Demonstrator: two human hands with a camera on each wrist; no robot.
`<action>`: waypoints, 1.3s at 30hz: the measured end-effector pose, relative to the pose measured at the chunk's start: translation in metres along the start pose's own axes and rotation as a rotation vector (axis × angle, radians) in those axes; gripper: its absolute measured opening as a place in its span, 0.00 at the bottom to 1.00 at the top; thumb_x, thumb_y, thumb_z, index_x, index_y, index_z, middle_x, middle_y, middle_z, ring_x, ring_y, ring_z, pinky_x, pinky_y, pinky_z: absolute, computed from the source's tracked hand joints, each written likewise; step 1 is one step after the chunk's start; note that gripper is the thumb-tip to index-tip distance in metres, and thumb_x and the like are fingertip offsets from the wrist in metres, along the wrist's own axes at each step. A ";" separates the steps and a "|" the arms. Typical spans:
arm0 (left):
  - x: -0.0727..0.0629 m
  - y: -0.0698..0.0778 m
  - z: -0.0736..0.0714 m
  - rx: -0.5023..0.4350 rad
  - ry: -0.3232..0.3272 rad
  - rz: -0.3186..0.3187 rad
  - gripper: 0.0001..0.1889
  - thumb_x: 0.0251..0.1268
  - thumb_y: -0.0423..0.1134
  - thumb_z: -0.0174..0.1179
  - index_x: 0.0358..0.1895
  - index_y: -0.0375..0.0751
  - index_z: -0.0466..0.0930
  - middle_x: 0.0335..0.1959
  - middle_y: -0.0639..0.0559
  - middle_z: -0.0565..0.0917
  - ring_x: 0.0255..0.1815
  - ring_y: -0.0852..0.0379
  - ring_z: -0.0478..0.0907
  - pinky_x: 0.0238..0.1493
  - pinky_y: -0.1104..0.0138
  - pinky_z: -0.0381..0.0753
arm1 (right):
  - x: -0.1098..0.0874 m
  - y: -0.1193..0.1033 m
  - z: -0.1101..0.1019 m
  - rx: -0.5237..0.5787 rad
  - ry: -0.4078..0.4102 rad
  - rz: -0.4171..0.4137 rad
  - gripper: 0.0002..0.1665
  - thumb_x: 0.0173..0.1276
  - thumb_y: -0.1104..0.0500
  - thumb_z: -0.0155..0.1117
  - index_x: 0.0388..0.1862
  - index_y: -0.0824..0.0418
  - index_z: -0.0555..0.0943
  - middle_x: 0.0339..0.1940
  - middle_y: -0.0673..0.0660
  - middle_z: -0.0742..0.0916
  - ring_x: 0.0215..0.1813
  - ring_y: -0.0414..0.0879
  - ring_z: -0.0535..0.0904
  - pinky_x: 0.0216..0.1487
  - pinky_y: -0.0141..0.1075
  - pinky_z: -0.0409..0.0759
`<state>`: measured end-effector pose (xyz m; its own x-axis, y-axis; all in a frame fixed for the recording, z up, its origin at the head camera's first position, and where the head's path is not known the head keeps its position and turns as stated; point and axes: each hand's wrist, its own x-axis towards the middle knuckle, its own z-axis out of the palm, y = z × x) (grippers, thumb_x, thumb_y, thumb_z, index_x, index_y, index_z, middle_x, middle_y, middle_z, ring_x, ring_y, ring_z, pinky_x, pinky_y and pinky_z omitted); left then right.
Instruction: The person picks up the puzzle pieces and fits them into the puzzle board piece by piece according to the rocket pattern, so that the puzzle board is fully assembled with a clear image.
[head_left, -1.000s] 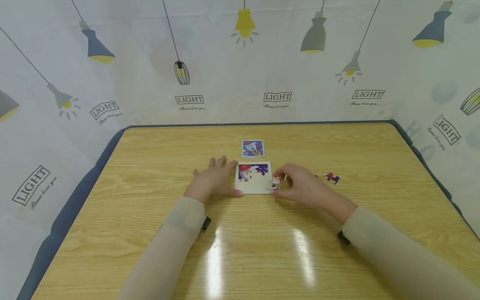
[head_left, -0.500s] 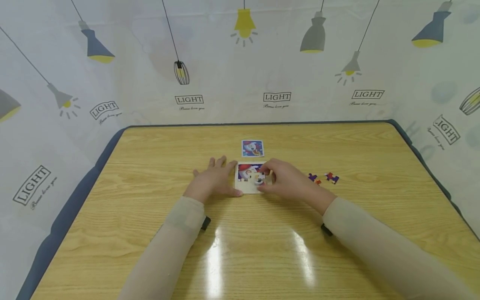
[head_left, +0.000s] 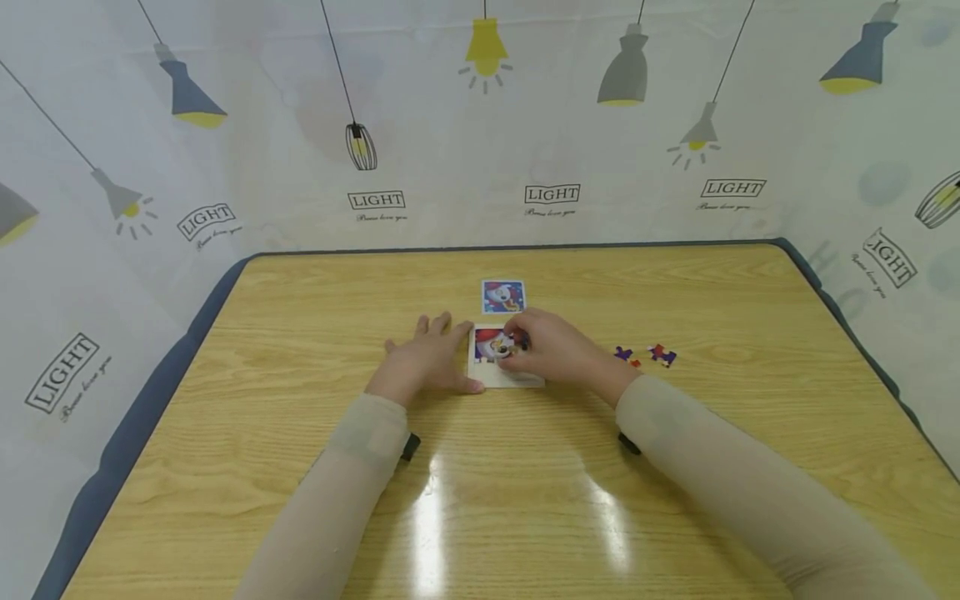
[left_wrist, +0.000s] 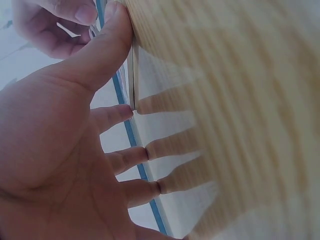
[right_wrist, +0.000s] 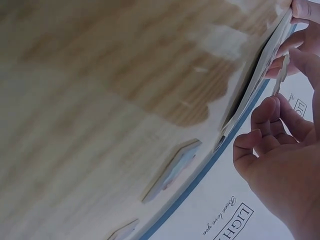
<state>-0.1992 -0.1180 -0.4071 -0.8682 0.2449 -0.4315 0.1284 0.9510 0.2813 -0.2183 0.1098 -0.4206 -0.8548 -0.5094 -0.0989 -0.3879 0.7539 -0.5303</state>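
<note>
A pale puzzle board [head_left: 513,380] lies on the wooden table, its upper part filled with a red, white and purple picture. My right hand [head_left: 561,350] is over the board and pinches a puzzle piece [right_wrist: 282,75] between thumb and fingertips. The right wrist view shows this piece edge-on, raised above the board. At the board's left side rests my left hand [head_left: 422,360], fingers spread and fairly straight. Its thumb [left_wrist: 107,47] touches the board's near-left corner, and its fingertips are on the table. My right hand hides the board's right part.
Just beyond the board lies a square picture card [head_left: 503,296]. Loose puzzle pieces [head_left: 662,355] lie on the table to the right of my right hand. A white curtain [head_left: 450,125] printed with lamps stands behind the table's far edge.
My right hand has moved left with the puzzle piece, from the board's right edge to above its middle. Loose pieces at the right have come into fuller view. The left hand stays put.
</note>
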 end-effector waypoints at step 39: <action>0.004 -0.002 0.002 -0.010 -0.005 -0.008 0.57 0.61 0.71 0.70 0.88 0.63 0.48 0.92 0.45 0.41 0.91 0.33 0.33 0.75 0.16 0.37 | 0.006 -0.002 0.005 -0.045 -0.074 0.079 0.31 0.71 0.46 0.75 0.65 0.62 0.82 0.59 0.58 0.85 0.55 0.49 0.80 0.64 0.46 0.83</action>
<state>-0.2023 -0.1181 -0.4112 -0.8669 0.2382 -0.4380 0.1165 0.9510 0.2865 -0.2210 0.1033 -0.4249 -0.8563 -0.4756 -0.2015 -0.3369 0.8099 -0.4802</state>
